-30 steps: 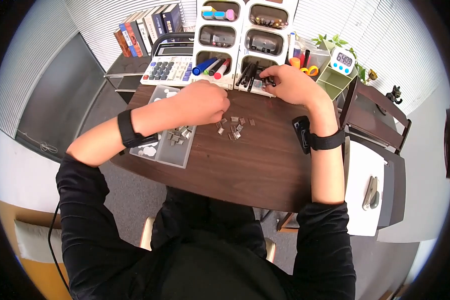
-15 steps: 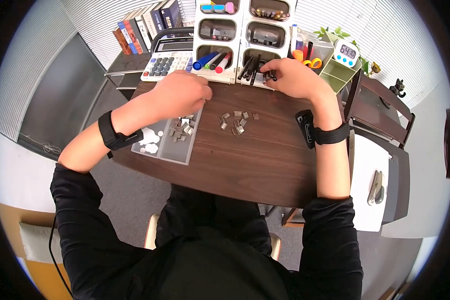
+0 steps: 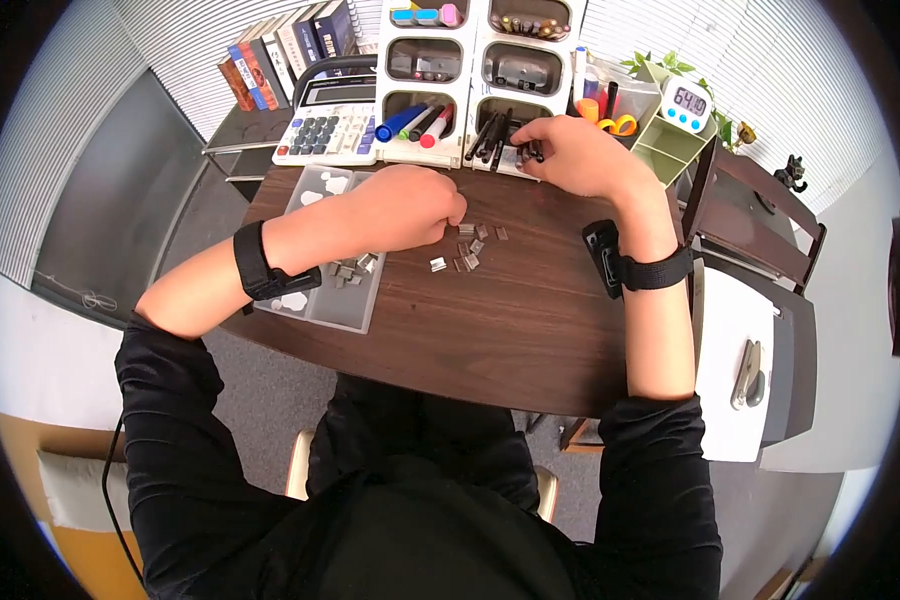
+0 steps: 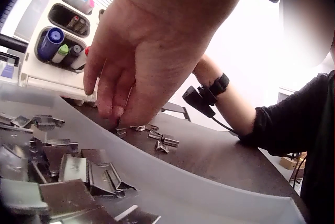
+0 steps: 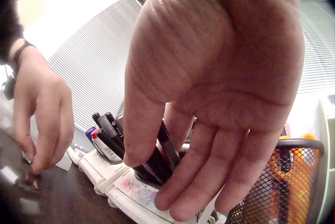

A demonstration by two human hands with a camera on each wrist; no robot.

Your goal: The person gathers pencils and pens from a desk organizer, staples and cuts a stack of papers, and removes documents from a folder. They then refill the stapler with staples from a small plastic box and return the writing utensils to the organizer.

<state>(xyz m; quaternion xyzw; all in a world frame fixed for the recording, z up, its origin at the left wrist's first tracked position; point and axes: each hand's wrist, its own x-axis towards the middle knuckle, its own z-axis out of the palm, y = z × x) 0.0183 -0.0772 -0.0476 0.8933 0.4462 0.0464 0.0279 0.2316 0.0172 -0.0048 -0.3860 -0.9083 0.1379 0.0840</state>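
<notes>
Over the table, my left hand [image 3: 410, 205] reaches past the clear divided box [image 3: 375, 310]. Its thumb and fingertips pinch at a small metal clip [image 4: 121, 131], which the fingers partly hide. Several more metal clips [image 3: 471, 261] lie loose on the wood close by, and a heap of them [image 4: 65, 169] fills one compartment of the box. At the organizer's lower right compartment, my right hand [image 3: 580, 160] hangs with loosely extended fingers around several black pens [image 3: 492, 135]. In the right wrist view its thumb is in front of the pens [image 5: 154, 166].
A white calculator [image 3: 325, 135] stands left of the white organizer [image 3: 467, 100], which holds coloured markers [image 3: 415, 122]. On the right are a mesh pen cup [image 5: 272, 182] with orange-handled scissors, a green box [image 3: 670, 150] and a digital timer [image 3: 686, 105]. A stapler [image 3: 746, 375] lies on white paper.
My left hand moved left over the box, then came back right to the loose clips. One clip now lies apart, nearer the box. My right hand stays at the black pens.
</notes>
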